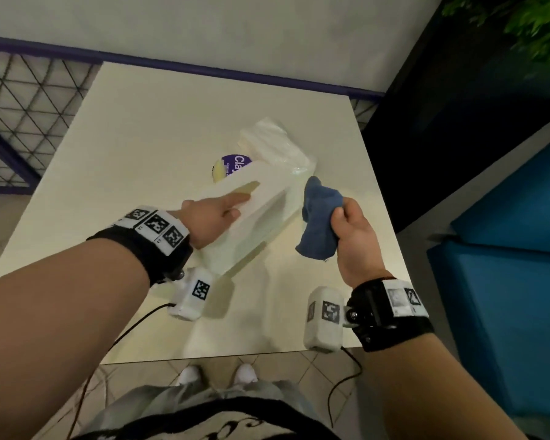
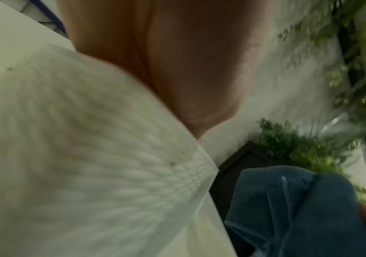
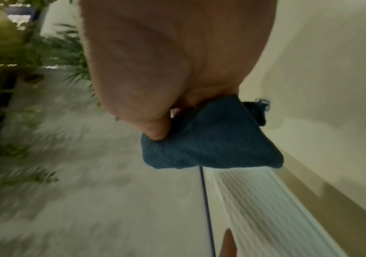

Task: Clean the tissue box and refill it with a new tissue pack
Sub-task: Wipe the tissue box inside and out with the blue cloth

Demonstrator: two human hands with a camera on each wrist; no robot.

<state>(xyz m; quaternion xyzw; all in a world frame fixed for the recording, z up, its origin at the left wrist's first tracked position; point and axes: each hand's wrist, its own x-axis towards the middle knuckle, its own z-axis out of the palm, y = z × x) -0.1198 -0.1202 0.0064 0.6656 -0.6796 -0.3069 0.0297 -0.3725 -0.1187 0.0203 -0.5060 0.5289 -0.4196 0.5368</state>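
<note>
Tissue box (image 1: 258, 214) is gripped by the left hand (image 1: 211, 219), a finger hooked into its slot, tilted on the bench (image 1: 146, 128). Blue cloth (image 1: 319, 217) is clutched by the right hand (image 1: 353, 236) just beside it.

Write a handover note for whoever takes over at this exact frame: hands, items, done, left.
Left hand: holds the white tissue box tilted on the table, a finger in its slot.
Right hand: grips the blue cloth at the box's far end.
New tissue pack: on the table behind the box, unused.
Done: nothing clearly finished.
Left: finish wiping, then refill.
</note>
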